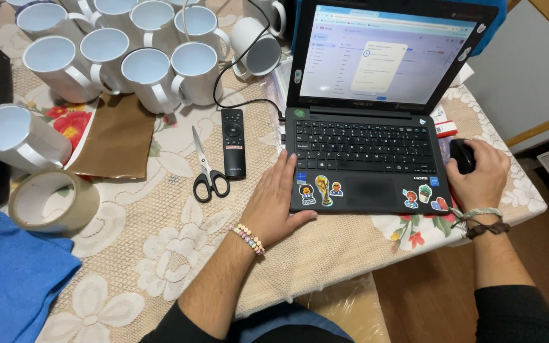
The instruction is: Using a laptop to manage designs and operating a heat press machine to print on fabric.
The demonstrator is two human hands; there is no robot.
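Two bare hands work at the table's [160, 254] lace-covered near edge: the left hand [276, 203] lies flat, fingers pressed together, on the stickered corner of a black laptop [363, 152], while the right hand [478, 174] curls its fingers over a rounded black mouse [462, 154] by the right edge. Glossy white mugs [147, 67], all empty, crowd the far left corner.

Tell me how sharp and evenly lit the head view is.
Head view: sharp overall, evenly lit with soft shadows; the laptop screen is bright and slightly washed out; the white mugs bulge toward the edges from wide-angle distortion; the left hand and right hand are in focus.
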